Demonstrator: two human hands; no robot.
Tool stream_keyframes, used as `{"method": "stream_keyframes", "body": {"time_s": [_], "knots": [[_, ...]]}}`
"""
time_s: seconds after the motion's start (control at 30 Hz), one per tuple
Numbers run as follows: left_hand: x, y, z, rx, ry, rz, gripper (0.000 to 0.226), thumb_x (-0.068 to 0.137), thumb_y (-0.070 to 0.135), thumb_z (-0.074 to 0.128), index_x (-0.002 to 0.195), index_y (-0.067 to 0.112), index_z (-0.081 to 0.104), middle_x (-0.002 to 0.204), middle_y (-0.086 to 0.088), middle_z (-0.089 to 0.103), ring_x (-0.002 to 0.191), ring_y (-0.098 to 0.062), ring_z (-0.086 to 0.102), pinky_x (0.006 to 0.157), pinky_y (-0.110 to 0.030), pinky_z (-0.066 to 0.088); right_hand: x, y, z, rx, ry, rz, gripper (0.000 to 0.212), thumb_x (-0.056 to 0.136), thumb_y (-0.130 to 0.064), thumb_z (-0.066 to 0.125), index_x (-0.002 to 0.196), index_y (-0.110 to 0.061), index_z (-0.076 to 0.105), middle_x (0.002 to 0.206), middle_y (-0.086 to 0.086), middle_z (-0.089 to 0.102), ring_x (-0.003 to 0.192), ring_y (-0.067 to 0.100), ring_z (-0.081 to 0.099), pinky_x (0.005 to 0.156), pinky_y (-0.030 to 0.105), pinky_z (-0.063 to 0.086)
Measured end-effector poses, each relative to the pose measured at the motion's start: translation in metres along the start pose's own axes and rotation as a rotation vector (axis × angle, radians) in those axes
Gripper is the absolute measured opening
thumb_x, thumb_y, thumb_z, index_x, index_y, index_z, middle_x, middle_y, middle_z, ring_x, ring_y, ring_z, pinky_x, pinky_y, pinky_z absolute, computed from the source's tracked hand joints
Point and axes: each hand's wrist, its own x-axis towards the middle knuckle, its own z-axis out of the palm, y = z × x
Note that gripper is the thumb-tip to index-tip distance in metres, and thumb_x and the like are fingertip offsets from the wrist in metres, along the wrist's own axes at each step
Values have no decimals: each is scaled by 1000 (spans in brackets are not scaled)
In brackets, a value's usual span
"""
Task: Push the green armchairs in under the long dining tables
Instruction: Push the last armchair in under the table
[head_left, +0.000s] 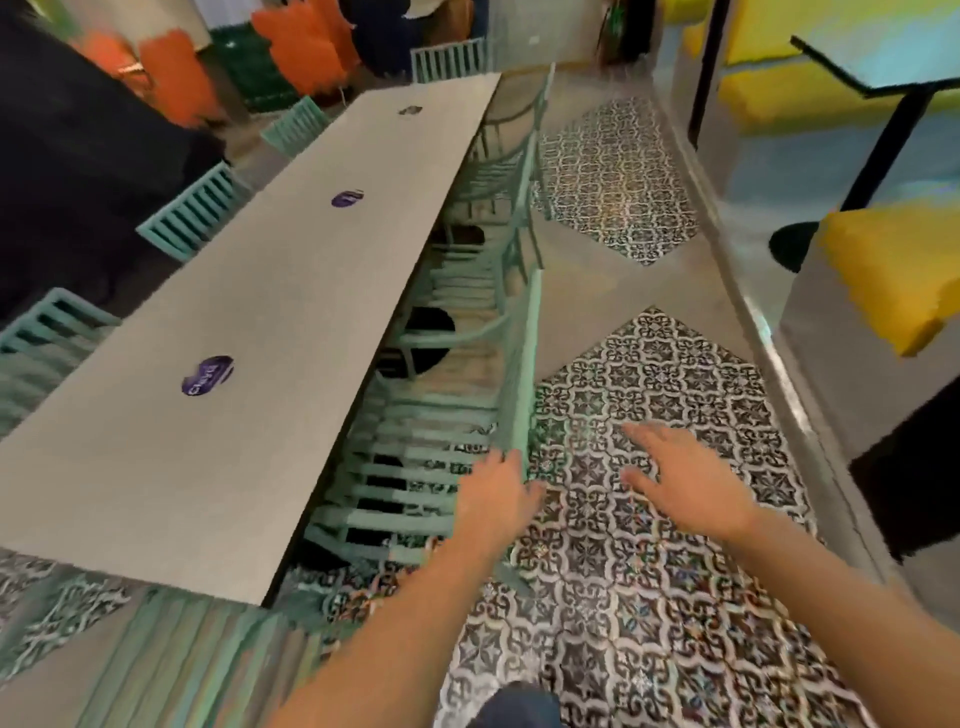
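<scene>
1. The long dining table (208, 291) runs from lower left to upper centre of the frame.
2. The nearest green armchair (415, 441) sits right of the table edge, its seat mostly tucked under and its backrest running up-frame.
3. The left hand (498, 499), fingers relaxed, rests against that backrest.
4. The right hand (685, 473) hovers to the right, fingers spread, farther off.

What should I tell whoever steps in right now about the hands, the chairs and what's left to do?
Left hand: open, resting on the top rail of the nearest green armchair.
Right hand: open, hovering over the patterned floor tiles, holding nothing.
Done: the armchairs along this side of the long dining table sit tucked under its edge.
Left: check the chairs on the far side, whose backs stand off the table.
</scene>
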Motion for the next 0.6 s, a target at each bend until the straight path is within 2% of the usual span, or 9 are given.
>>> {"method": "stream_keyframes", "body": {"time_s": [0.1,0.2,0.37,0.5,0.6], "knots": [[31,16,-1,-7,-15,-97,44,96,44,46,127,13,47,118,-8,53,103,-28,57,82,-43,53,59,30,-12,-60,-62,-119,64,96,-52,37,152,-24,22,154,2,33,140,23,30,115,39,26],[68,21,2,-13,21,-173,46,96,44,45,132,16,46,124,-7,51,106,-28,56,83,-41,52,126,38,-15,-74,-99,-250,64,96,-51,39,152,-26,20,156,1,29,142,21,27,116,40,26],[138,17,19,-104,73,-275,52,94,45,49,139,21,38,134,-5,43,116,-28,51,95,-45,48,224,34,-13,-120,-119,-414,63,98,-44,41,153,-29,15,159,-6,16,147,17,12,119,36,8],[174,15,19,-167,66,-363,52,93,46,49,139,24,41,131,-3,46,117,-26,51,97,-45,48,289,29,-9,-221,-154,-647,61,97,-38,49,151,-25,23,157,3,25,146,23,18,119,39,14],[186,10,18,-163,14,-446,52,92,49,49,136,22,43,132,-3,46,117,-26,51,97,-46,48,327,21,-6,-272,-256,-755,61,98,-37,48,152,-26,22,158,2,22,147,23,15,118,38,13]]}}
